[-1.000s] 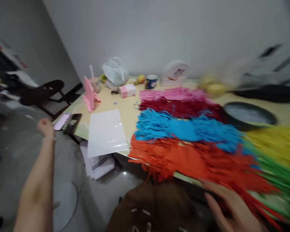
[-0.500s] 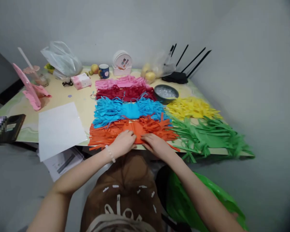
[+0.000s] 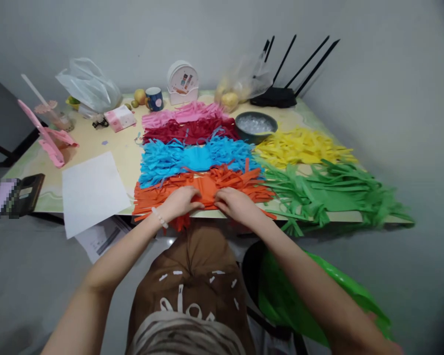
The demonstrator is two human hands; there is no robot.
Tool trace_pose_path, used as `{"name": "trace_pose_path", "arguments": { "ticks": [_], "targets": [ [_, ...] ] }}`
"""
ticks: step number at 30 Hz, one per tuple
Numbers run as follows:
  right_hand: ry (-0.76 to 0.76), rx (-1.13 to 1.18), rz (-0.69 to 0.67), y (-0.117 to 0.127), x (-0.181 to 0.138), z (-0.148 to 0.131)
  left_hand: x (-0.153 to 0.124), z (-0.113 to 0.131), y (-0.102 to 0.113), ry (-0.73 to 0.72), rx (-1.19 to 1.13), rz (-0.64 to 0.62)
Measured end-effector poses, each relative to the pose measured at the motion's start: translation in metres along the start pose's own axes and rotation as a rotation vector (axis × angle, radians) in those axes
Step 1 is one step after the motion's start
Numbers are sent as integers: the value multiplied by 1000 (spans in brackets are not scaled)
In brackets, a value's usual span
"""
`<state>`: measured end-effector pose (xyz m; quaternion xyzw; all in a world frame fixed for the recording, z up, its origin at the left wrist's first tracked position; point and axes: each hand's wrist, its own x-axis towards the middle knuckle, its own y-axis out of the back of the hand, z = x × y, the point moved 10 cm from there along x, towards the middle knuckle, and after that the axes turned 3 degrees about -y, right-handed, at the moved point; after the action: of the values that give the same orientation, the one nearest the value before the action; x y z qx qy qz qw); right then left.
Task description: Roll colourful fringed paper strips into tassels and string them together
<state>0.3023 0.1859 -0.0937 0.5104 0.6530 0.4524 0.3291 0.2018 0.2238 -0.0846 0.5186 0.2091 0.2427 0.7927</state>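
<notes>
A piece of orange fringed cloth or paper (image 3: 207, 190) lies along the table's front edge, its cut strips spreading to both sides of a plain middle. My left hand (image 3: 181, 202), with a pale bead bracelet at the wrist, has its fingers curled on the left of that middle. Some orange strips hang over the edge beneath it. My right hand (image 3: 235, 203) is bent the same way at the right of the middle, fingertips closed on the orange piece. Just behind lies a blue fringed piece (image 3: 198, 159). The fingertips are partly hidden.
Dark red (image 3: 190, 132), pink (image 3: 185, 114), yellow (image 3: 303, 148) and green fringed pieces (image 3: 340, 197) lie around. A bowl (image 3: 256, 127) with clear contents, a mug (image 3: 154, 99) and a black router (image 3: 274, 97) stand farther back. White paper (image 3: 94, 192) overhangs the edge at left.
The view has shifted slightly. My hands stay at the orange piece, the left one a little farther from the right, and more orange strips now hang below the left hand.
</notes>
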Motion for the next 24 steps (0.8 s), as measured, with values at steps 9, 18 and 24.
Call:
{"name": "trace_pose_path", "arguments": {
  "ticks": [9,18,24],
  "targets": [
    [-56,73,68,19,-5,-3,-1,17,0,50,126,91],
    [-36,193,219,-16,-6,-70,-14,11,55,133,187,492],
    [-162,191,202,-34,31,-30,-98,-52,111,218,-300,1126]
  ]
}}
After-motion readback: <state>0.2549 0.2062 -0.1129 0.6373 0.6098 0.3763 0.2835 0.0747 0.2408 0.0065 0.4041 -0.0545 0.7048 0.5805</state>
